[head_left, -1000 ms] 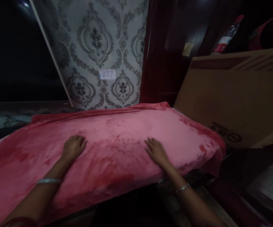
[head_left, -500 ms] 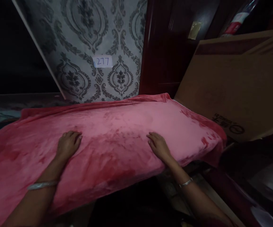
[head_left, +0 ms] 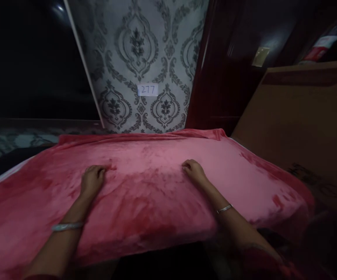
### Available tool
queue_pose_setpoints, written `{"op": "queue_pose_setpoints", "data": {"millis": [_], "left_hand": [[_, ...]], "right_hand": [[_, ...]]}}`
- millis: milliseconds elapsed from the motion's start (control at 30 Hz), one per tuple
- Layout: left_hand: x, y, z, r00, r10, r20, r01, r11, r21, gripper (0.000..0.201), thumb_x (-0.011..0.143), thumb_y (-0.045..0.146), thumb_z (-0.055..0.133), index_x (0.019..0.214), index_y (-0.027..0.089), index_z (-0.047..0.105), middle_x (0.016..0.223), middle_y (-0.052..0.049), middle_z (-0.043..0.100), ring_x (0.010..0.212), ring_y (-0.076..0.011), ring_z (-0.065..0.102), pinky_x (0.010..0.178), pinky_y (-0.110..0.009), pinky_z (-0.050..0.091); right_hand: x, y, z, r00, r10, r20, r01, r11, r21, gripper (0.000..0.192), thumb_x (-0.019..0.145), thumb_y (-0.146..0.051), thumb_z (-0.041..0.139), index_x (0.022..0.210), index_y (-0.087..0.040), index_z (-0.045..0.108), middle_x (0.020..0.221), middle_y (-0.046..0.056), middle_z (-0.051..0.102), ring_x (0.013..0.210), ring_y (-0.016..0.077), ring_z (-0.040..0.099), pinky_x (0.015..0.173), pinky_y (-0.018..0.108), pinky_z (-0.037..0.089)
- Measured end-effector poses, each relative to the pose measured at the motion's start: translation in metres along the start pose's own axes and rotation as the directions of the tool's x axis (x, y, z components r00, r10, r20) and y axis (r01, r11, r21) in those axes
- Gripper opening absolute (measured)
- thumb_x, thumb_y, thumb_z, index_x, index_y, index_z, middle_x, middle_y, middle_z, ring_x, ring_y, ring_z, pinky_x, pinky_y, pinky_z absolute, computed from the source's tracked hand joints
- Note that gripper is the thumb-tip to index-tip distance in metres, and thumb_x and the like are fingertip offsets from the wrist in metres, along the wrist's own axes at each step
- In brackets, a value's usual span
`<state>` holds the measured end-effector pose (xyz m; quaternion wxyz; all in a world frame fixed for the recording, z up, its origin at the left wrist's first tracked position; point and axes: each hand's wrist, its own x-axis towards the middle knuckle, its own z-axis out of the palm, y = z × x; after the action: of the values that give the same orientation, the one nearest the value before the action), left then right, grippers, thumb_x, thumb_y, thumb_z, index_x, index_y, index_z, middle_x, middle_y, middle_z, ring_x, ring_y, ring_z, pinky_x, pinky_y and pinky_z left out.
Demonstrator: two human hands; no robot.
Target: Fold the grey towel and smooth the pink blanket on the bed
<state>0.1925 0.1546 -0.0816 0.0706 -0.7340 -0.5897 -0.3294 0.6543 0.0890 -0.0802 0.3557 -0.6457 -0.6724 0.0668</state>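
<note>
While both of your hands rest palm-down, the pink blanket [head_left: 156, 194] spreads across the whole lower half of the frame, draped over a raised flat surface whose own material is hidden beneath it. Your left hand [head_left: 91, 181] lies left of centre with its fingers curled loosely, the fingertips pressing into the plush where a small crease gathers just beyond them; it closes on nothing, only bears down on the cloth. Your right hand [head_left: 195, 172] lies right of centre, likewise flat with the fingers bent slightly, touching the blanket without pinching any fold that can be made out. Each wrist carries a thin silver bangle: one on the left forearm [head_left: 67, 226] at lower left, one on the right forearm [head_left: 224, 209] at lower right.

The blanket's far edge runs as a rumpled hem across the middle of the frame, and its near edge falls away into shadow at the bottom. Behind that hem, at upper centre, stands a grey wall panel with a damask pattern [head_left: 145, 58], bearing a small white label marked "277" [head_left: 147, 90]. A dark red wooden door frame [head_left: 215, 77] rises just right of the panel. A large cardboard box [head_left: 302, 128] fills the right side, its lower edge just beside the blanket's right corner. A bottle with a red-and-white label [head_left: 321, 44] shows dimly at upper right, above the box.
</note>
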Motion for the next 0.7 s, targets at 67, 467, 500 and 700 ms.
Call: {"op": "queue_pose_setpoints", "data": {"millis": [67, 467, 500, 700], "left_hand": [[-0.002, -0.004, -0.001, 0.998, -0.053, -0.018, 0.054, 0.998, 0.044, 0.035, 0.084, 0.029, 0.043, 0.093, 0.015, 0.074, 0.101, -0.016, 0.075, 0.097, -0.0328, 0.065, 0.089, -0.047, 0.051], [0.005, -0.020, -0.007, 0.983, -0.142, 0.118, 0.142, 0.990, 0.012, 0.024, 0.084, 0.018, 0.055, 0.095, 0.021, 0.075, 0.100, -0.008, 0.074, 0.098, -0.0218, 0.065, 0.092, -0.035, 0.050], [0.011, -0.029, -0.011, 0.981, -0.142, 0.131, 0.142, 0.990, 0.016, 0.023, 0.083, 0.018, 0.057, 0.096, 0.021, 0.075, 0.100, -0.008, 0.074, 0.099, -0.0212, 0.065, 0.093, -0.034, 0.050], [0.028, -0.079, -0.023, 0.971, -0.161, 0.177, 0.160, 0.987, 0.019, 0.014, 0.079, 0.021, 0.062, 0.086, 0.020, 0.074, 0.094, -0.007, 0.074, 0.091, -0.0210, 0.065, 0.090, -0.036, 0.050]], "right_hand": [[0.017, -0.009, 0.013, 1.000, -0.027, -0.007, 0.027, 1.000, 0.013, 0.012, 0.081, -0.013, 0.060, 0.085, -0.019, 0.069, 0.086, 0.004, 0.069, 0.082, 0.0172, 0.060, 0.076, 0.028, 0.046], [0.011, 0.011, 0.073, 0.974, -0.225, -0.039, 0.226, 0.974, 0.010, 0.026, 0.089, -0.035, 0.053, 0.098, -0.018, 0.070, 0.095, 0.011, 0.070, 0.089, 0.0247, 0.064, 0.083, 0.038, 0.048], [0.012, 0.013, 0.075, 0.972, -0.230, -0.037, 0.231, 0.973, 0.005, 0.027, 0.090, -0.036, 0.051, 0.098, -0.018, 0.070, 0.095, 0.011, 0.070, 0.088, 0.0246, 0.064, 0.083, 0.038, 0.048], [0.013, 0.017, 0.077, 0.964, -0.264, -0.018, 0.263, 0.964, -0.028, 0.030, 0.092, -0.037, 0.046, 0.086, -0.021, 0.070, 0.089, 0.010, 0.070, 0.084, 0.0243, 0.064, 0.077, 0.036, 0.048]]}}
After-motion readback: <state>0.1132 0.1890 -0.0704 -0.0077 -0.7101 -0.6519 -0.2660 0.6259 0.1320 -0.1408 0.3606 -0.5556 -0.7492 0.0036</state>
